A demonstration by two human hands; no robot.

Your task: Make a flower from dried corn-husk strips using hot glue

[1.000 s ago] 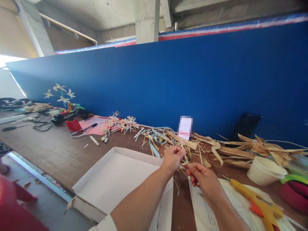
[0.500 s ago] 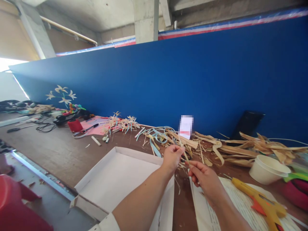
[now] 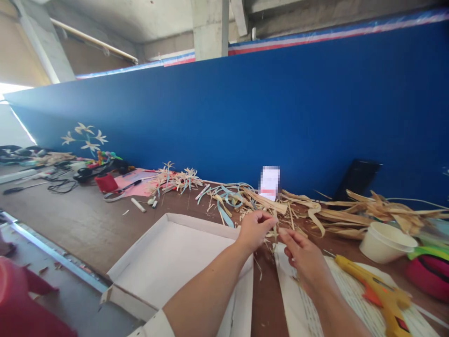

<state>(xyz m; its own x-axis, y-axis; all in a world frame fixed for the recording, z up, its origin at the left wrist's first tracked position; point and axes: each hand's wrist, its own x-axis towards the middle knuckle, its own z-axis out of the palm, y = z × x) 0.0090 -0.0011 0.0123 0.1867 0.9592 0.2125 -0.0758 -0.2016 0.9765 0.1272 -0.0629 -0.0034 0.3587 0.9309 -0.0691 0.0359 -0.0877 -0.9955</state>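
My left hand (image 3: 257,230) reaches over the far right corner of a shallow white box (image 3: 164,262), thumb and forefinger pinched on a narrow pale dried-leaf strip (image 3: 276,233). The strip hangs down from those fingertips. Close on its right, my right hand (image 3: 304,256) is closed in a pinch, fingertips almost at the strip. A thin straw-coloured end shows beneath the right palm; what those fingers grip is too small to make out. Behind both hands lie dried leaf strips (image 3: 271,202) and curled light-blue ribbon (image 3: 228,199).
A yellow glue gun (image 3: 377,285) lies on printed paper (image 3: 345,285) at the right, near a white tub (image 3: 387,243). Leaf-strip flowers (image 3: 175,180) lie left of the ribbon. A blue panel (image 3: 245,117) stands behind the table. A red stool (image 3: 28,299) is at lower left.
Both hands have shifted slightly right in the picture. The strip, slanted between the hands before, now hangs nearly upright at the left fingertips. The view has turned a little.
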